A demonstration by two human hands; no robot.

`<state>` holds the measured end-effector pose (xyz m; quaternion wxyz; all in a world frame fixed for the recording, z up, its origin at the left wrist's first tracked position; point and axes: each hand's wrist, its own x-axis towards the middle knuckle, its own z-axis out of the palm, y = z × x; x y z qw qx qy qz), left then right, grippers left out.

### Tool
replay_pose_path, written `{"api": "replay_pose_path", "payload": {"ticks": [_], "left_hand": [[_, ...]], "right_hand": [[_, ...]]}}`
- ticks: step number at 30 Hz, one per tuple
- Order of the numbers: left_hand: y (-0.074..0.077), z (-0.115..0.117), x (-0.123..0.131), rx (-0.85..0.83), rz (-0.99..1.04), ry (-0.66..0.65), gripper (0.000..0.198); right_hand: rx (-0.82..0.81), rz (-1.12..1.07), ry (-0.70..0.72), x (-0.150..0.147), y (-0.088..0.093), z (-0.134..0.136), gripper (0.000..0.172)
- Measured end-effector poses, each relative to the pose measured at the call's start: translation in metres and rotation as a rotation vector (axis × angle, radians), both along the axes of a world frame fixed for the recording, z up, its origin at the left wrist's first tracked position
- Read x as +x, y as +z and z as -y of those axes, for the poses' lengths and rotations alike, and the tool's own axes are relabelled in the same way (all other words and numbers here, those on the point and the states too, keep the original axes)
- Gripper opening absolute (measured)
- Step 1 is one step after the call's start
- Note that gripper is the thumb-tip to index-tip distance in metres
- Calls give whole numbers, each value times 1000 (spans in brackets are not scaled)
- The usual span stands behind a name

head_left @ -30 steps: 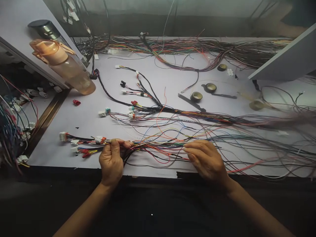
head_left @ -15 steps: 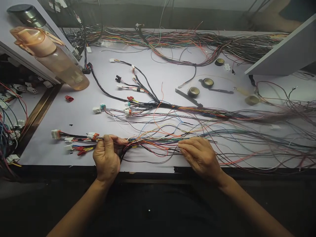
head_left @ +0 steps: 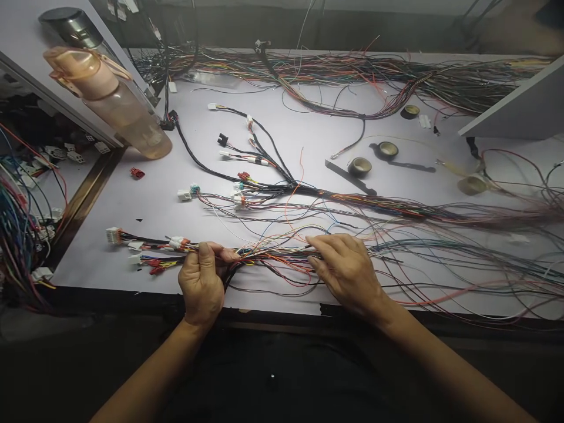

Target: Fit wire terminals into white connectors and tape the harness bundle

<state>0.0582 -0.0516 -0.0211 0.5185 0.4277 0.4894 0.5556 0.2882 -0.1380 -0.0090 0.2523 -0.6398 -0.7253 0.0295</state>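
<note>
My left hand (head_left: 202,285) is closed round the near wire harness (head_left: 259,257), close to its connector end. Left of that hand, a white multi-pin connector (head_left: 113,236), white and orange plugs (head_left: 179,243) and a red connector (head_left: 155,267) stick out. My right hand (head_left: 348,267) is over the loose coloured wires of the same harness, its thumb and forefinger apart with wires passing between and under them. Behind both hands lies a second harness (head_left: 304,190), wrapped in black tape where it branches, with several plugs on its ends.
Rolls of black tape (head_left: 360,167) and flat dark strips (head_left: 350,177) lie beyond the harnesses. A water bottle (head_left: 127,120) stands at the left. A long wire bundle (head_left: 326,70) runs along the back. A white panel (head_left: 515,100) juts in at right; a red connector (head_left: 137,173) lies alone.
My right hand has moved left along the wires, and its fingers have parted from a pinch. My left hand keeps its hold. The whole view has shifted slightly.
</note>
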Motion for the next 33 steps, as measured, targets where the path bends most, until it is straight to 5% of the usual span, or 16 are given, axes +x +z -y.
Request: {"api": "replay_pose_path", "payload": {"ticks": [4,19,33], "left_hand": [[1,1,0,-21,10,-6,28],[-2,4,-2,47,-111,-90,27],[1,3,2,123,-308,-169,28]], "right_hand": [[-38,-8,84,-3,-3,4,17],[-141,-153,284,2,13,26,10],[-143,-173,255,-2,0,50,9]]}}
